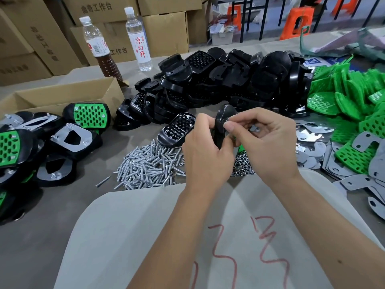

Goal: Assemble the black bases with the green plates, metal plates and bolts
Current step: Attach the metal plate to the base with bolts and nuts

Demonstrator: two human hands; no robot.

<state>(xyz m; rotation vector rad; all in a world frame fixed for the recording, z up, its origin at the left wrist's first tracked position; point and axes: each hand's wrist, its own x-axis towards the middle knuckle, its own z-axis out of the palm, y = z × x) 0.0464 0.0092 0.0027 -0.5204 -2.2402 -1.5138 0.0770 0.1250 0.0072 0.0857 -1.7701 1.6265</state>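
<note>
Grip: my left hand (205, 149) curls round the upright black plastic base (222, 124), holding it on edge; my right hand (264, 138) pinches something small and silvery at its face, thumb and forefinger narrow. I judge it a nut or bolt end, too small to tell
Task's thing: the base is held up between both hands, a sliver of green plate (241, 148) showing under my right palm
Slip risk: if the pinch loosens, the small part would likely drop into the heap of tiny steel nuts (242, 164) just beneath the grip and be lost among them
Tilt risk: held on edge, the plates could shift off their holes before the fastener bites
Below-left of grip: loose pile of silver bolts (150, 165)
Just left of grip: a spare black perforated base (177, 130) lying on the table
Far left: open brown cardboard box (62, 97); its contents are hidden, and finished green-and-black assemblies (88, 114) lie in front of it
Beyond grip: two clear plastic bottles (138, 38), one half full of brown liquid, one of clear
</note>
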